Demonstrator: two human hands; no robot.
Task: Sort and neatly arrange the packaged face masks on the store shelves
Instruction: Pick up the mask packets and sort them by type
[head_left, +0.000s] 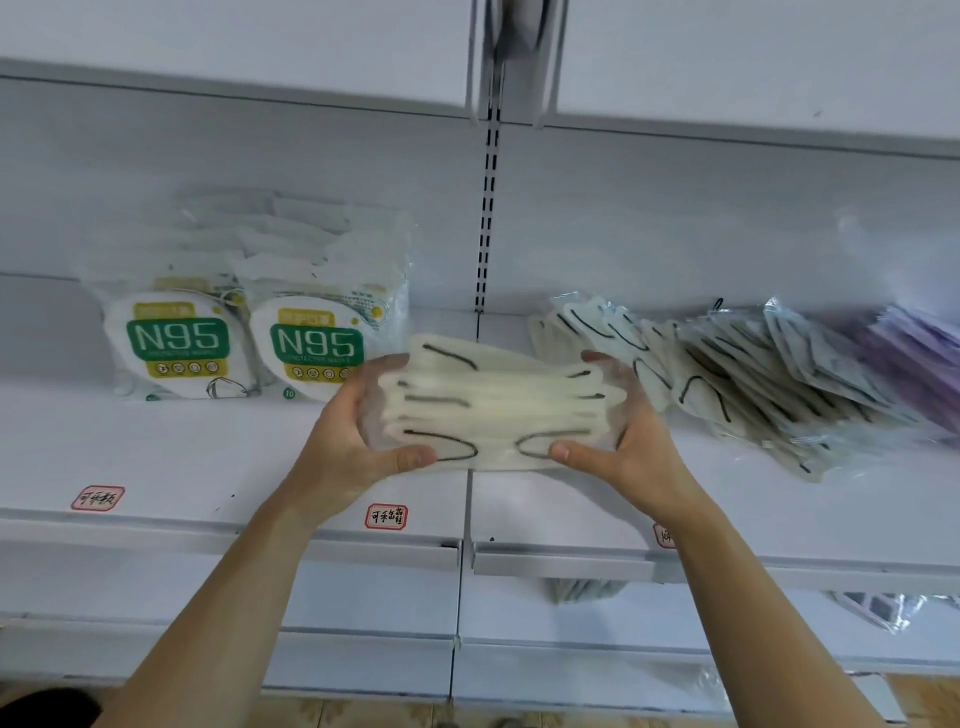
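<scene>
Both hands' grip (496, 447) around mask stack (493, 402)

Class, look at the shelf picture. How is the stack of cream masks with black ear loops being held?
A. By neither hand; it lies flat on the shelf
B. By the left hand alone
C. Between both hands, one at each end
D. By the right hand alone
C: the left hand and the right hand grip opposite ends of the stack of cream masks, thumbs in front, in front of the shelf.
</scene>
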